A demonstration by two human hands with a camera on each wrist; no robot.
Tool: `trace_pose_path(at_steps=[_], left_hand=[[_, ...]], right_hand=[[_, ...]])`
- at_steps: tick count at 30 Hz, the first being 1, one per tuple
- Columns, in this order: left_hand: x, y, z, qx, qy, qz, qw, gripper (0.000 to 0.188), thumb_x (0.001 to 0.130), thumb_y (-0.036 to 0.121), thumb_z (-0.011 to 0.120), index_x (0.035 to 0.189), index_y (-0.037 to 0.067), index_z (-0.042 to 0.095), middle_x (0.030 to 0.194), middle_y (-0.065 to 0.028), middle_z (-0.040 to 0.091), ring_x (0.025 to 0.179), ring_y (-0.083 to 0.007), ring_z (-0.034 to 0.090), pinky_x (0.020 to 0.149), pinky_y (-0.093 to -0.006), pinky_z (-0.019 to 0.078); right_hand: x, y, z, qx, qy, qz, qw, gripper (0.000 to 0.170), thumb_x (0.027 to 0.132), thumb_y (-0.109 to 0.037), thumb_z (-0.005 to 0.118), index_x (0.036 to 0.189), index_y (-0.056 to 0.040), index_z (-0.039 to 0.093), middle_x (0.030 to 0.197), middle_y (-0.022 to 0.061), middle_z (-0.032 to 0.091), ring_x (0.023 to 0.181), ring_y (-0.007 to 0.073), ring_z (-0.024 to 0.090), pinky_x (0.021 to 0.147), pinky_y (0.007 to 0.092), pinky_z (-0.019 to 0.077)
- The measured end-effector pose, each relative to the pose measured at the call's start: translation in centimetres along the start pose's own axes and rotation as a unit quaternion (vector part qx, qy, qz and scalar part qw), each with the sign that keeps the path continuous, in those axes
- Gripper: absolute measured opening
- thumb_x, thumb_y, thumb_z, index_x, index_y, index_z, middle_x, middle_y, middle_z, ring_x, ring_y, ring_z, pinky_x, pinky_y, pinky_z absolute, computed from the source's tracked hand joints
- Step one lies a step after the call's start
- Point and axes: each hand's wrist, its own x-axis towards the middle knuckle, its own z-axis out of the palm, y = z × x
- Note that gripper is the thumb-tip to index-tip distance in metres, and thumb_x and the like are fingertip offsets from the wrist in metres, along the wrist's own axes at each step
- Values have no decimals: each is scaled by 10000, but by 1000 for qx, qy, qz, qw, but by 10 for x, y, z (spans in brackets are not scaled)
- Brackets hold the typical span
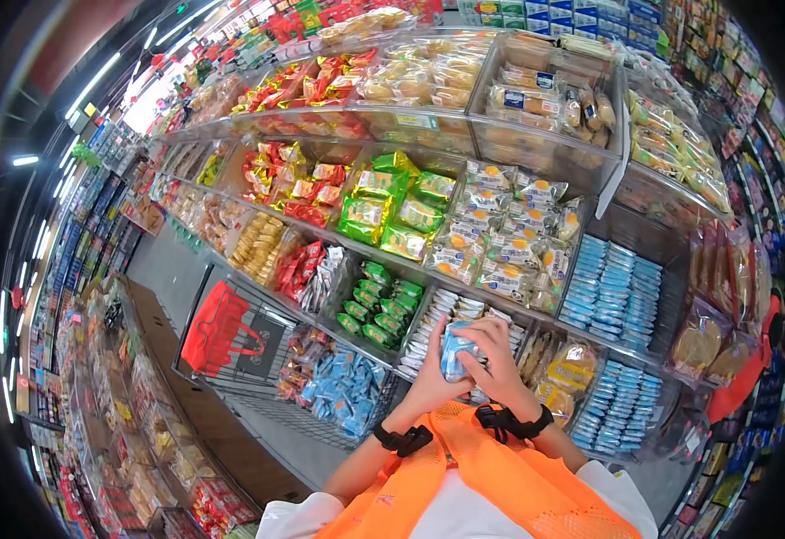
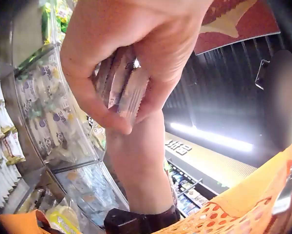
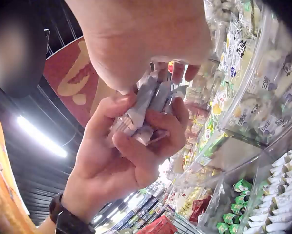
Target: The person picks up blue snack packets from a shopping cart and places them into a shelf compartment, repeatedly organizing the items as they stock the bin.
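In the head view a small bunch of blue-and-white snack packets (image 1: pixel 454 353) is held between both hands, above the lower front bins. My left hand (image 1: pixel 434 384) cups the bunch from the left, and my right hand (image 1: pixel 497 364) closes over it from the right. Seen from the right wrist, the packets (image 3: pixel 148 107) stand side by side with crimped ends, the left hand's fingers (image 3: pixel 136 158) curled round them. The left wrist view has packet ends (image 2: pixel 131 90) showing between the fingers and thumb. The white-wrapped packets (image 1: pixel 439 314) lie in a bin just beyond the hands.
Tiered clear bins hold green bags (image 1: pixel 388 202), egg-pictured packs (image 1: pixel 509 225) and blue packets (image 1: pixel 612 292). On the left stands a shopping cart (image 1: pixel 257 395) with a red bag (image 1: pixel 219 328) and piled blue packets (image 1: pixel 343 391). Another snack shelf (image 1: pixel 177 395) lines the far left.
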Motion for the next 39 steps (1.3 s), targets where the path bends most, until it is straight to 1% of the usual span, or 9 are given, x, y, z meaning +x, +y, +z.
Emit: trace_pose_path(at_steps=[10,13,19,23,26,28,31,36,39], left_hand=[[11,-66,-1,80,131,64,986,670,713,19,761,1325,37,490,1176,-73,599,1048,-171,604,893,-323,517],[5,-52,17,2,128,48,991,713,725,8,768,1370,31,466,1240,-76,582,1113,-185,587,951,-333,494],[-3,-62,18,-92,161,64,981,808,732,15,806,1412,36,370,1358,-103,477,1159,-187,540,959,-326,476],[14,-129,-29,181,12,129,975,908,758,-5,797,1448,95,215,1374,-120,449,1213,-237,536,952,-340,498],[-4,-38,21,-98,-4,91,991,870,792,-6,773,1451,116,218,1357,-134,458,1217,-259,546,912,-374,524],[-6,-38,7,-99,32,32,994,806,861,39,708,1482,131,201,1359,-133,463,1198,-262,558,912,-382,520],[-9,-37,-18,-156,125,-55,978,694,896,62,675,1458,122,272,1344,-133,476,1150,-255,573,882,-372,511],[-20,-65,-47,-228,163,-55,958,533,921,123,651,1379,103,379,1297,-122,510,1057,-222,592,858,-369,487],[-19,-69,-45,-256,167,-69,950,479,927,140,626,1350,88,407,1264,-116,523,1037,-217,592,840,-350,490]], right_hand=[[-14,7,3,41,31,59,997,520,909,-210,675,1387,-65,528,1296,146,495,1219,311,463,1077,395,344],[-31,4,2,148,43,141,978,611,949,-274,643,1453,-26,404,1368,170,431,1274,335,427,1119,406,313],[-29,13,9,109,-51,16,993,552,995,-364,561,1347,38,421,1314,185,430,1217,349,422,1092,426,311],[-21,-3,-20,151,-63,-6,987,588,906,-338,705,1328,0,475,1263,169,500,1205,329,461,1051,417,366],[-7,-11,-68,41,-39,42,997,590,828,-327,789,1274,-35,537,1190,152,558,1151,319,514,999,415,415],[20,-4,-121,-149,168,-45,973,557,733,-316,852,1175,-73,616,1092,123,609,1078,317,551,936,432,451],[55,11,-220,-349,251,69,900,514,742,-250,845,1171,-102,602,1187,133,613,978,294,563,903,403,482],[67,145,-283,-615,-85,140,771,516,698,-275,847,1140,-118,632,960,102,694,1029,325,613,811,450,549],[74,181,-271,-591,-147,144,780,549,660,-246,864,1146,-118,641,1016,112,697,1061,325,605,793,461,570]])
